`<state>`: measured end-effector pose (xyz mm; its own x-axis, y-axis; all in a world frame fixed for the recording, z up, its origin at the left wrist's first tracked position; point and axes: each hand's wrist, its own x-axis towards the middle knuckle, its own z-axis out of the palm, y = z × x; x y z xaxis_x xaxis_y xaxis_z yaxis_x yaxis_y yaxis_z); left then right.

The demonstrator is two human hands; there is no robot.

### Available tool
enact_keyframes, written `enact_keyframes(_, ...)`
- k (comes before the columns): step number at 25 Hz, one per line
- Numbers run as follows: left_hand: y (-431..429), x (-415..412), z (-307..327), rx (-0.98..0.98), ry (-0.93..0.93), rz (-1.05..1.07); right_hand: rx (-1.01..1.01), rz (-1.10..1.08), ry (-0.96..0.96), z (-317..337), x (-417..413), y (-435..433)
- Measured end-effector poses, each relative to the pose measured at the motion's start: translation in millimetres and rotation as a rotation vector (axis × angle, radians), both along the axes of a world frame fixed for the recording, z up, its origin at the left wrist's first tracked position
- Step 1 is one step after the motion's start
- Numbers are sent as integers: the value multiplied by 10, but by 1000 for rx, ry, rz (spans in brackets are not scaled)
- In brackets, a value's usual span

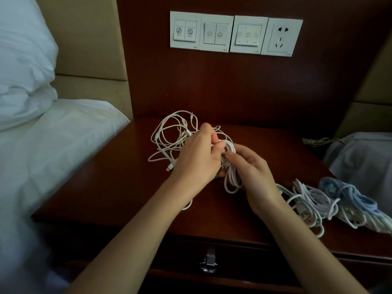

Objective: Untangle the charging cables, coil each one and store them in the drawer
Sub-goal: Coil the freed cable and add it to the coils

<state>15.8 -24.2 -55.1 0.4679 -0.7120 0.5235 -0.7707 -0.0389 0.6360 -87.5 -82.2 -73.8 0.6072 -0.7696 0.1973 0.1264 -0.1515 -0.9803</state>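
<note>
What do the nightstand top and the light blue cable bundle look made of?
The dark reddish-brown nightstand top looks like varnished wood or veneer, going by its soft sheen. The light blue coiled cable bundle looks matte, perhaps braided fabric sheathing; too blurred to be sure.

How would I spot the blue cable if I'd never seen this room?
Start at the dark wooden nightstand beside the bed. Follow its top to the right edge, past the right hand. There, beside a white bundle, the pale blue cable lies outermost, the only coloured one.
</note>
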Motion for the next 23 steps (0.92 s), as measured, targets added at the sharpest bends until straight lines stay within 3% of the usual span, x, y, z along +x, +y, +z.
enact_keyframes(2, -12, -8, -4, 38, -2, 43, -17, -15, 14, 11, -10, 6)
enact_keyframes(6, -4, 107, 33, 39, 308, -69, 4, -52, 56, 25, -5, 28)
enact_keyframes(12, 33, -48, 52, -45, 26, 21, 13, -52, 28, 30, 23, 57)
enact_keyframes(18, 19, -81, 52, -99, 119, 10, 126, -19, -37, 26, 5, 18)
enact_keyframes(23, 7, -130, -15, -109, -30, 97, 36, -37, -14, 5, -10, 51)
